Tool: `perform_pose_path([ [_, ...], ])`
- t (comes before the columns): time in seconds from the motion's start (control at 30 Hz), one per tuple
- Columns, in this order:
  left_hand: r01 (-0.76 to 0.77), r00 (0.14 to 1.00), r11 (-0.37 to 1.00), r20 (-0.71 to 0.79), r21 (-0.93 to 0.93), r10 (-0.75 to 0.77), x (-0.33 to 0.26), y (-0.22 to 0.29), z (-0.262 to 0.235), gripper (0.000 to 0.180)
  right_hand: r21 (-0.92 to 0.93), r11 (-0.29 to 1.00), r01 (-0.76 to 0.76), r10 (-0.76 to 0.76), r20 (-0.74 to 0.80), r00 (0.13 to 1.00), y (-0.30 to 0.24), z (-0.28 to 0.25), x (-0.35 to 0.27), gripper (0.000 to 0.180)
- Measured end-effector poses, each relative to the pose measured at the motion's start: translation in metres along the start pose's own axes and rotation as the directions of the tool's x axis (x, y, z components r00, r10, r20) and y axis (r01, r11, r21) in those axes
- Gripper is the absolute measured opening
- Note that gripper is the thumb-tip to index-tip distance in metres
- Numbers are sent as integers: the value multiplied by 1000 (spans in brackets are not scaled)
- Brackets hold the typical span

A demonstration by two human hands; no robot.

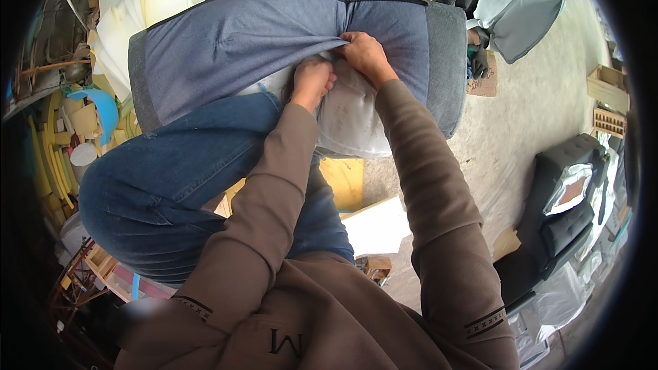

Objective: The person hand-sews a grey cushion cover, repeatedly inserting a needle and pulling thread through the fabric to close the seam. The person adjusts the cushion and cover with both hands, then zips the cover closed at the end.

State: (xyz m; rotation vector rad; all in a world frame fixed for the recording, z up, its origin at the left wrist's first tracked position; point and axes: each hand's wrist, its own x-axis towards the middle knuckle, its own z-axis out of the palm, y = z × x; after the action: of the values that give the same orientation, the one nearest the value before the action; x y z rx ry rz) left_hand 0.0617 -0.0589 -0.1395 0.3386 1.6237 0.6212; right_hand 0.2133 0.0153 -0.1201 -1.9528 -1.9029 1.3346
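Observation:
A blue-grey fabric cover (240,44) with dark piping along its far edge lies over a padded upholstered piece, with darker grey panels (445,68) at its sides. My right hand (367,55) pinches the near edge of this cover, pulling it into folds to the left. Just left of it and lower, my left hand (313,83) is closed against the gap under the cover; what its fingers hold is hidden. White padding (349,113), smudged with brown, shows below both hands. My bent leg in jeans (185,157) presses against the cover's near left side.
Yellow foam scraps (62,144) and a blue curved strip (106,113) pile up at left, below a stack of white foam (147,7). A black tufted sofa (548,212) stands at right on the concrete floor (510,130). Wooden boxes (606,89) lie at far right.

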Motion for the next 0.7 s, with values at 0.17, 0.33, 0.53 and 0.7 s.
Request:
perform_pose_path([
  [0.17, 65, 996, 997, 59, -36, -63, 3, 7, -6, 9, 17, 1000, 9, -9, -8, 1000, 0, -1, -1, 49],
  [0.33, 74, 986, 994, 154, -82, -60, 4, 4, -11, 20, 5, 1000, 17, -17, -1, 1000, -3, -5, -4, 48],
  [0.53, 51, 990, 999, 129, -3, -50, -4, -5, -6, 26, 13, 1000, 28, -28, 44, 999, -6, -11, -6, 49],
  [0.7, 55, 996, 998, 75, 6, -56, -4, -5, -4, 22, 46, 998, 30, -33, 55, 998, -5, -11, -7, 47],
])
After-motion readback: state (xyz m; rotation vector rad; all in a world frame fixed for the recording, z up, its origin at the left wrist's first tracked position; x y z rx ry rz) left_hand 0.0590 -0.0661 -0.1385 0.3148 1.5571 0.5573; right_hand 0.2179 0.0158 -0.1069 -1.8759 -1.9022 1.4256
